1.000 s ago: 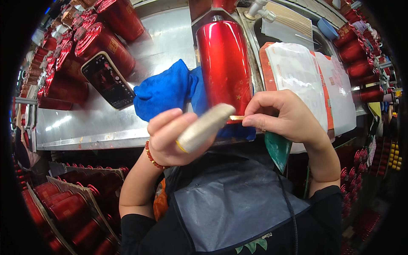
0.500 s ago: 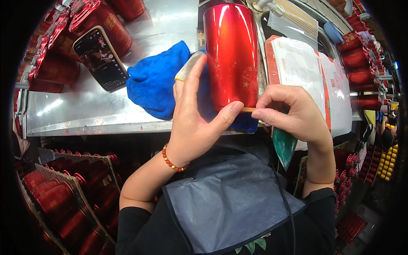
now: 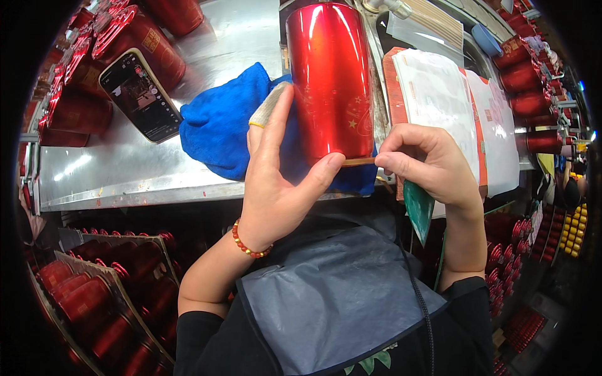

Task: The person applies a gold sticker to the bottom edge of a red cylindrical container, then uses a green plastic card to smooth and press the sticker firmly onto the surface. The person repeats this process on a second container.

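Note:
A glossy red metal canister with small gold stars lies on the bench, its near end toward me. My left hand steadies it, fingers stretched along its left side and thumb at its near edge; one finger wears a pale fabric cot. A narrow tan strip runs across the near edge from that thumb to my right hand. The right thumb and forefinger pinch the strip's end. A green, pointed, blade-like piece hangs below the right palm; its upper part is hidden. Beneath the canister is a blue cloth.
A lit phone leans among red canisters at the left of the metal bench. Papers on a reddish board lie at the right, with a blue tub beyond. Racks of red canisters stand below left.
The view has shifted slightly, so the bench things appear a little to the left. A longer stretch of the tan strip shows between my two hands; both grips look much the same.

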{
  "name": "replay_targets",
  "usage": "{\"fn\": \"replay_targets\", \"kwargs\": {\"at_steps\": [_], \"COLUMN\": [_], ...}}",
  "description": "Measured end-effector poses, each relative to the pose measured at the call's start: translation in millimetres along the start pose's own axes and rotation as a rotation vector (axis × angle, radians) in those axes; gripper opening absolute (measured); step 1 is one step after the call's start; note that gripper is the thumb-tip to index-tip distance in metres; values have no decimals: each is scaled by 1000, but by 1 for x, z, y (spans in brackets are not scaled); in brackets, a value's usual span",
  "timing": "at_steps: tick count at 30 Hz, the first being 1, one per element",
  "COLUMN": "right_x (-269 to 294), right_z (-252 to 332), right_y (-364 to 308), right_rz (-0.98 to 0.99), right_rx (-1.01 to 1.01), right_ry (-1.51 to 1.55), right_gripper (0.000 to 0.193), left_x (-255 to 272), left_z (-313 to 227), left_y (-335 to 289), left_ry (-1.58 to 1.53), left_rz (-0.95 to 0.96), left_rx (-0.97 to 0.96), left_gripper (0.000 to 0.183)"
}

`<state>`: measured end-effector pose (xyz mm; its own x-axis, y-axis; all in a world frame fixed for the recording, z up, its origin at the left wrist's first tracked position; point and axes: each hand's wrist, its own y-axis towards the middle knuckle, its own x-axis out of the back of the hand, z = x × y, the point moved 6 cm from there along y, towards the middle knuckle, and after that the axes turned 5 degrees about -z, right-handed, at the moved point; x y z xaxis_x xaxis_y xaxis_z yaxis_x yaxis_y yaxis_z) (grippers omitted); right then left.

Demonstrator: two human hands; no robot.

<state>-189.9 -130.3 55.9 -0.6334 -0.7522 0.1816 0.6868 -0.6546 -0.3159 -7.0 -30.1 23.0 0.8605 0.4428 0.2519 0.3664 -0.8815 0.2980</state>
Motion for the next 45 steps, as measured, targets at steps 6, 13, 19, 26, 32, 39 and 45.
{"fn": "replay_targets", "kwargs": {"at_steps": [6, 13, 19, 26, 32, 39, 45], "right_x": [1, -1, -2, -2, 2, 1, 3], "right_z": [-6, -10, -9, -10, -17, -20, -23], "right_y": [3, 5, 5, 5, 7, 11, 14], "right_rz": [-17, -11, -11, -7, -8, -13, -48], "right_rx": [-6, -21, -11, -1, -13, -20, 65], "right_ry": [8, 41, 40, 50, 1, -15, -49], "right_gripper": [10, 10, 9, 10, 11, 15, 15], "left_x": [0, 0, -2, -2, -2, 1, -23], "left_z": [0, 7, 2, 4, 3, -3, -49], "left_y": [0, -1, -2, -2, -2, -4, -46], "left_ry": [-22, -71, -17, 17, 17, 142, 582], "left_rz": [15, 10, 7, 16, 10, -13, -110], "left_rx": [11, 46, 38, 23, 20, -73, -914], "left_gripper": [87, 83, 87, 90, 90, 93, 35]}}
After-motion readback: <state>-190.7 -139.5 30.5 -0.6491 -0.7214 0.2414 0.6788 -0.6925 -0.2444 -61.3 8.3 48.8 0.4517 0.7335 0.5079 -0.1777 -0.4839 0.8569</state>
